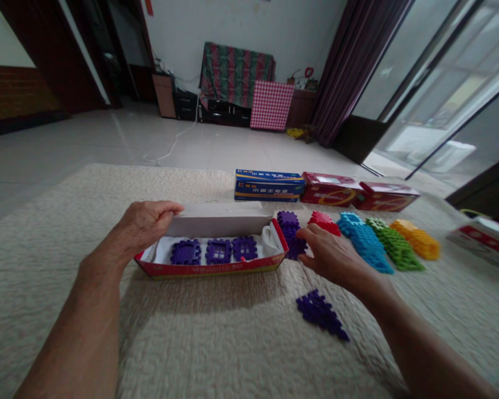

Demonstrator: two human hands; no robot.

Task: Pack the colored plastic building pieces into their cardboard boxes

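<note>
Left hand (145, 224), fingers closed on the flap (224, 210) of the box (216, 269), presumably bracing it open; right hand (335, 252), fingers parted, at purple stack (289, 220) (contact unclear).

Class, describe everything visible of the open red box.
The long, shallow box, apparently cardboard, is red outside with a yellowish lower band. It sits upright and open on the quilted cover. Its pale lid stands raised along the far side, its left end held by the left hand. Inside, three purple pieces lie in a row on a white lining.
</note>
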